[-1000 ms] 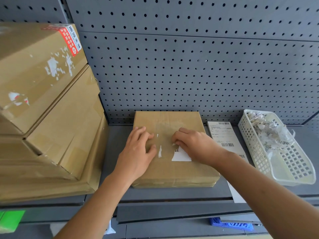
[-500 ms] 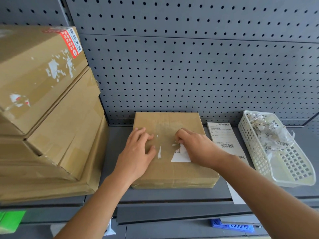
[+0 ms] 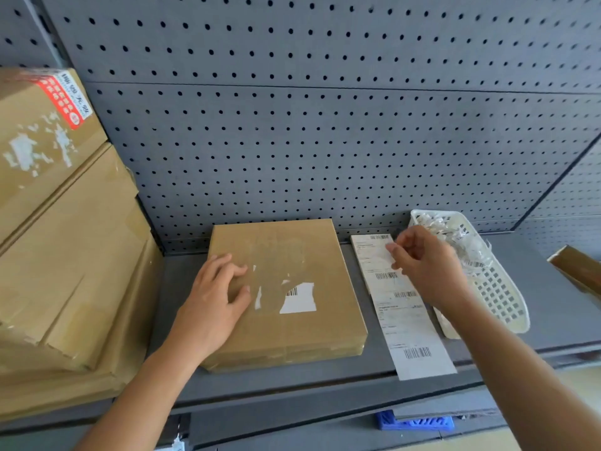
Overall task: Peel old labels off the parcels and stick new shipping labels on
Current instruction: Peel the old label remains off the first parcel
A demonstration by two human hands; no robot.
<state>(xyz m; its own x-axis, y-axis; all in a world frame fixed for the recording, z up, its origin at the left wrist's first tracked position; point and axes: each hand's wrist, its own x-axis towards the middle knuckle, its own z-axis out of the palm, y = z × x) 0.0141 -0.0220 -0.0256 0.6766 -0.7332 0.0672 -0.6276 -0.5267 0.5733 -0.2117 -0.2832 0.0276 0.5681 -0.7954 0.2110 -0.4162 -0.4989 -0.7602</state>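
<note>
Cardboard parcel (image 3: 292,255) is lying flat on the grey shelf (image 3: 292,382), a torn old label (image 3: 299,299) sticking to its top.
Left hand (image 3: 211,307) is resting on it, fingers relaxed; right hand (image 3: 426,265) is hovering above the new shipping labels (image 3: 409,323), fingertips (image 3: 397,253) pinched; whether on a scrap is unclear.

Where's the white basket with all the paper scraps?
In the head view, the white basket sits on the grey shelf's right side, just right of the long label sheet, partly hidden behind the right hand.
</note>
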